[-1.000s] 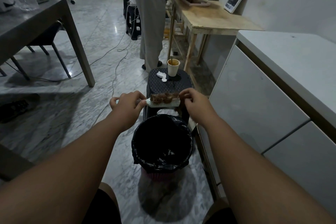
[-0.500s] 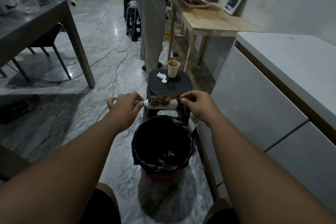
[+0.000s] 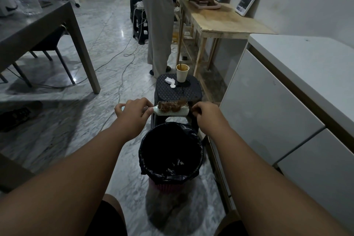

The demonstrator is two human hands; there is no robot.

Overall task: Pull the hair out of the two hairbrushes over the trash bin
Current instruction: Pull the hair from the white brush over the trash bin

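Note:
A pale green hairbrush (image 3: 175,113) lies level in the air above the far rim of the trash bin (image 3: 171,176), bristles up, packed with brown hair (image 3: 170,105). My left hand (image 3: 132,115) grips its handle at the left. My right hand (image 3: 207,116) sits at the brush's right end with fingers curled, pinching a small tuft of the brown hair just off the brush tip. The bin is lined with a black bag and stands on the floor between my knees. Only one brush is in view.
A black plastic stool (image 3: 179,90) behind the bin carries a paper cup (image 3: 182,73) and a crumpled white tissue (image 3: 170,82). White cabinets (image 3: 268,113) run along the right. A person (image 3: 159,25) stands at a wooden table (image 3: 220,23). A grey table (image 3: 38,30) and cables on the floor are at left.
My right hand has drawn back a little from the brush's right end, lifting hair up at that end. The brush and left hand stayed almost in place.

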